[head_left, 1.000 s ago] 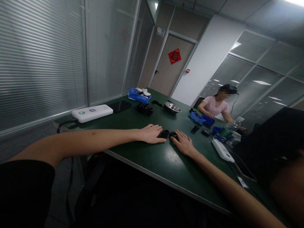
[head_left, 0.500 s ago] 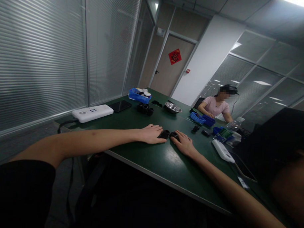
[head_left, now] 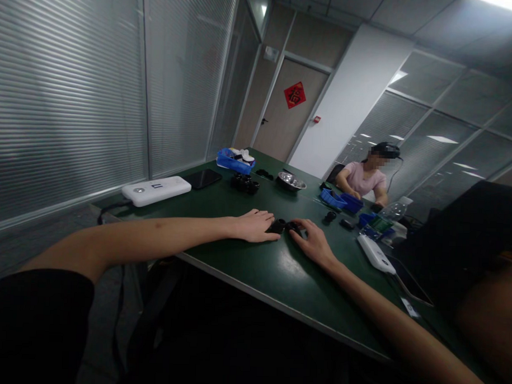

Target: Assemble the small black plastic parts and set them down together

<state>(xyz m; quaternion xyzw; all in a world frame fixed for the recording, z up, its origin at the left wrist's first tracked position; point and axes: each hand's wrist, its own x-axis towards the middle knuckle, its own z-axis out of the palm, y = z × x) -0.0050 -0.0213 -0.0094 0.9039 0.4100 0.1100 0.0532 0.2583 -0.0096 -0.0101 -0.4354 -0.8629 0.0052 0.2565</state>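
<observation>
Both of my hands rest on the green table top, close to its front edge. My left hand [head_left: 255,225] has its fingers stretched along one side and its thumb on the other side of a small black rounded part [head_left: 276,225]. Just right of it, my right hand [head_left: 313,242] grips another small black part [head_left: 293,226] between thumb and fingers. The fingers partly cover both parts, so their exact kind cannot be made out. The two parts sit side by side, very near each other; whether they touch is unclear.
Beyond my hands lie a cluster of black parts [head_left: 244,183], a metal bowl [head_left: 291,181] and a blue basket [head_left: 235,162]. White power banks [head_left: 156,191] and a phone [head_left: 204,179] flank them. A bottle [head_left: 389,216] stands right. Another person [head_left: 366,176] sits across, near blue bins [head_left: 333,200].
My right hand has shifted slightly, its fingers lifting and curling more over its black part, which looks turned. My left hand is still. The other person's hand has moved a little.
</observation>
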